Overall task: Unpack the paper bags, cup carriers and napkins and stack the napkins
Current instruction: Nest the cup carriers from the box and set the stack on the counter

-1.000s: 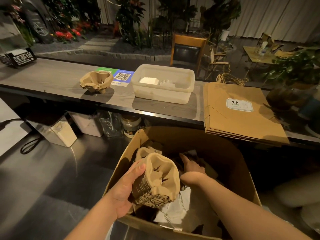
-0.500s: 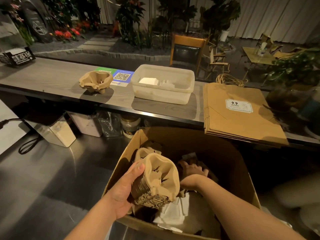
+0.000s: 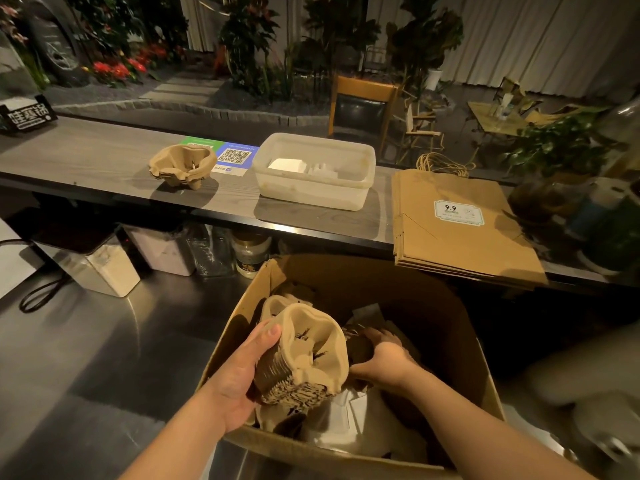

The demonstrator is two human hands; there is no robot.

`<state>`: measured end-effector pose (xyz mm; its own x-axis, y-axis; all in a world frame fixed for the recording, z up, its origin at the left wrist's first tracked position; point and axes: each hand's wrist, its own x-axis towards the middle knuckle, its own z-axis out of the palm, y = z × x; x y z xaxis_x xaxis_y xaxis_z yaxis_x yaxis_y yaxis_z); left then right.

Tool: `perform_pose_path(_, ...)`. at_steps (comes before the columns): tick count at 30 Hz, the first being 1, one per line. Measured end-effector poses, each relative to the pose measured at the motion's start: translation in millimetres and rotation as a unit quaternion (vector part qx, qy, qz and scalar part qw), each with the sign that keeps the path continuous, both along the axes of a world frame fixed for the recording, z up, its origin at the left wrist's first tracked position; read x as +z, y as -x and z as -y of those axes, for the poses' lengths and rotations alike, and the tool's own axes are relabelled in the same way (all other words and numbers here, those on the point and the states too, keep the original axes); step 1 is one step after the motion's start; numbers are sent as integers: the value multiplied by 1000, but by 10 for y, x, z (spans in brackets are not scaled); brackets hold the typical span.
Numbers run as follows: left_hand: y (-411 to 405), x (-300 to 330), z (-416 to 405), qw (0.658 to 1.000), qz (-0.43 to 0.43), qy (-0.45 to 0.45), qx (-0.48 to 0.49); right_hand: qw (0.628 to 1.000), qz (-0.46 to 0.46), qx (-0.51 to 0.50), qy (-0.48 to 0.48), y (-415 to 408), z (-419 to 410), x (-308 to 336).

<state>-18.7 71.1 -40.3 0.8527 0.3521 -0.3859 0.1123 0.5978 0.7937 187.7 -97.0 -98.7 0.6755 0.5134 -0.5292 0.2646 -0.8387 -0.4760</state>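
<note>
Since the earlier frame, the right hand (image 3: 384,363) had curled its fingers around a dark object inside the cardboard box (image 3: 474,344) at lower centre. The left hand (image 3: 239,372) still gripped the stack of cup carriers (image 3: 311,358) over the box. White napkins (image 3: 301,165) lay in the plastic tub (image 3: 313,194), upper centre.

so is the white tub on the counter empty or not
Not empty. The lidless plastic tub holds a few white napkins lying on its bottom; most of it is bare.
</note>
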Motion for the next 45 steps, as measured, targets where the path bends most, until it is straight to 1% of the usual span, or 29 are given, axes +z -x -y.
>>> perform_pose_path(2, 4, 4, 4, 1000, 1, -1, 0, 991, -68, -91, -75, 16, 69, 82)
perform_pose_path(5, 7, 18, 6, 1000, 0, 0, -5, 956, -131, -203, -167, 17, 156, 192)
perform_pose_path(7, 9, 21, 7, 1000, -4, -2, -10, 934, -147, -246, -213, 29, 207, 264)
perform_pose_path(10, 10, 10, 1, 1000, -13, -10, -20, 913, -178, -272, -248, 80, 274, 343)
perform_pose_path(13, 1, 1, 16, 999, -23, -28, -27, 909, -156, -253, -290, 126, 327, 373)
perform_pose_path(15, -13, -2, 30, 999, -32, -33, -25, 913, -132, -244, -300, 164, 344, 380)
perform_pose_path(17, -21, 6, 43, 999, -37, -29, -19, 910, -107, -257, -308, 213, 354, 392)
perform_pose_path(19, -24, 4, 40, 999, -42, -24, -15, 892, -95, -295, -329, 225, 375, 365)
perform_pose_path(23, -27, -4, 41, 997, -67, -30, -9, 838, -105, -373, -383, 242, 383, 440)
perform_pose_path(26, -34, -30, 44, 995, -84, -46, -11, 822, -96, -391, -403, 324, 339, 580)
perform_pose_path(31, -54, -19, 101, 992, -77, -101, 7, 837, -18, -366, -406, 470, 253, 757)
perform_pose_path(33, -63, 7, 129, 991, -75, -110, 22, 848, 1, -331, -413, 549, 216, 824)
perform_pose_path(35, -69, 39, 149, 990, -74, -110, 40, 870, 21, -280, -405, 639, 182, 882)
perform_pose_path(38, -70, 47, 147, 990, -73, -104, 64, 911, 86, -201, -349, 751, 135, 995)
perform_pose_path(41, -73, 45, 160, 986, -69, -133, 76, 936, 159, -149, -275, 814, 78, 1134)
perform_pose_path(43, -80, 38, 183, 981, -70, -162, 82, 949, 183, -120, -228, 816, 27, 1177)
perform_pose_path(45, -80, 18, 201, 974, -74, -201, 79, 962, 174, -96, -186, 795, -22, 1226)
